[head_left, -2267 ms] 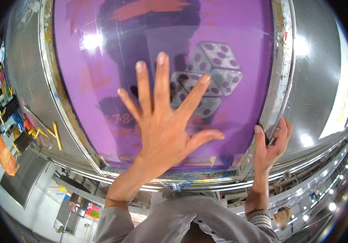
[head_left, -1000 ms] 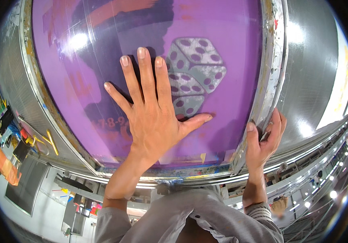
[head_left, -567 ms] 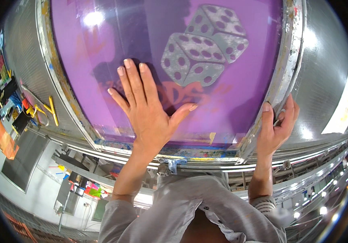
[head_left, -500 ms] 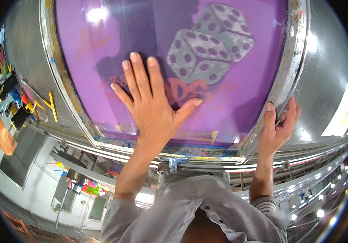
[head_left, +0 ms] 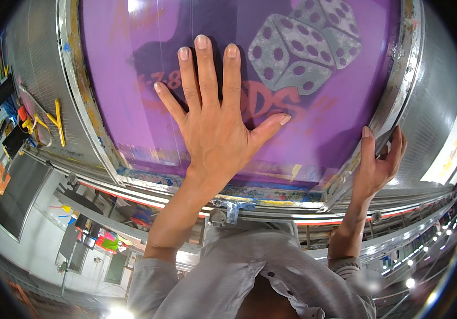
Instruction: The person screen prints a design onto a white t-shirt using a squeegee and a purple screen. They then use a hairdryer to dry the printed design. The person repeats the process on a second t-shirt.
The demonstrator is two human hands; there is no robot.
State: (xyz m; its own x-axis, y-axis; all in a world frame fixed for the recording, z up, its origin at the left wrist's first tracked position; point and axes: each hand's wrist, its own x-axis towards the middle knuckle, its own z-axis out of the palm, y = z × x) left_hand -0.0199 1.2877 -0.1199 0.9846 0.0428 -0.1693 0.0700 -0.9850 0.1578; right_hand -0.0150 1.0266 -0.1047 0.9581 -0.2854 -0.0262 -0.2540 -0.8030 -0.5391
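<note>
A screen-printing frame point(head_left: 408, 58) with a purple mesh point(head_left: 127, 125) lies before me, its rim smeared with dried paint. Two grey dice point(head_left: 303, 50) and reddish lettering show on the mesh. My left hand point(head_left: 215, 130) is spread palm down over its near middle, covering part of the lettering. Whether the palm presses on the mesh or hovers just above it, I cannot tell. My right hand point(head_left: 377, 167) is closed on the right bar of the frame near its front corner, thumb on the inner side, fingers around the outer side.
A grey table surface point(head_left: 32, 95) lies left of the frame, with a yellow V-shaped tool point(head_left: 59, 123) and a clutter of tools beyond it. Along the front edge run metal rails, with a metal clamp point(head_left: 218, 216) near my waist. More grey surface point(head_left: 438, 101) extends at right.
The frame and dice sit further right and slightly higher in view. My left hand's fingers reach a little further forward over the mesh. My right hand keeps its hold on the frame bar.
</note>
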